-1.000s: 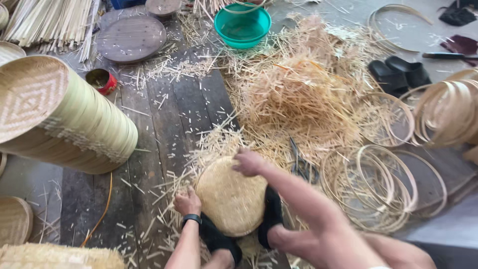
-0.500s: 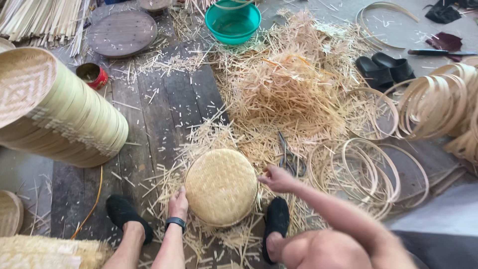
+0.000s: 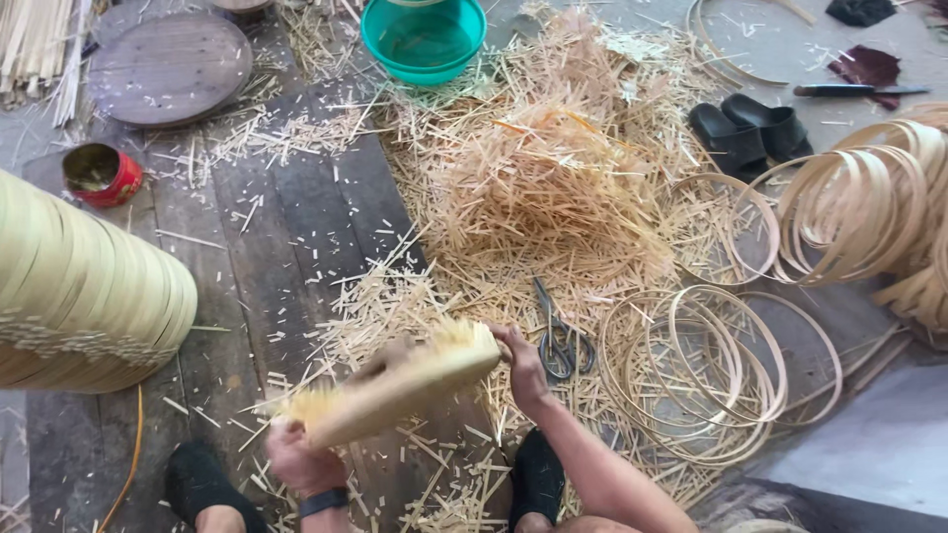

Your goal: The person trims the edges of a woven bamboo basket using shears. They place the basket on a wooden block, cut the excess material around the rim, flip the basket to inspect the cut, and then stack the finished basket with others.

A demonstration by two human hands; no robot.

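Note:
I hold a round woven bamboo tray (image 3: 400,385) tilted on edge above the plank floor, its rim blurred and fringed with loose strip ends. My left hand (image 3: 296,459), with a dark band on the wrist, grips the tray's near lower edge. My right hand (image 3: 521,360) grips the far upper edge. Dark scissors (image 3: 558,341) lie on the floor just right of my right hand. My two dark shoes (image 3: 538,479) show at the bottom.
A big heap of bamboo offcuts (image 3: 553,188) covers the middle. Thin bamboo hoops (image 3: 711,365) lie at the right, with a bundle of hoops (image 3: 869,207) beyond. A stack of woven trays (image 3: 79,296) lies left. A teal basin (image 3: 423,39), red tin (image 3: 99,176), dark round board (image 3: 168,67) and black sandals (image 3: 750,133) sit farther off.
The tray lay flat on the floor between my hands before; now both hands have lifted it and tipped it up on edge. The view has shifted closer to the floor.

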